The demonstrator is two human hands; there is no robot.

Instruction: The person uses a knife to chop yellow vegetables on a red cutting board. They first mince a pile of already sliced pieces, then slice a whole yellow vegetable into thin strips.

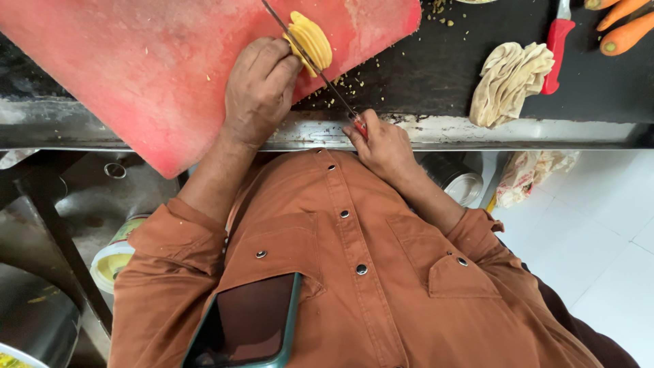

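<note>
I am looking down at a red board (136,75) lying on the dark worktop (422,75) and jutting over its metal edge. My left hand (261,88) is pressing down on a yellow, partly sliced vegetable (311,39) near the board's right end, with the fingers (283,58) curled against its near side and grasping it. My right hand (383,144) is sitting at the worktop's edge, fingers clenched round the red handle of a knife (320,71). The thin blade is running up and away from me, touching the vegetable's right side. Yellow crumbs (347,85) are lying scattered on the worktop beside the board. Farther right, a crumpled beige cloth (507,82) is lying by a second red-handled knife (557,44), and carrots (623,27) are lying at the corner. A phone (248,324) is sticking out of my shirt pocket.
</note>
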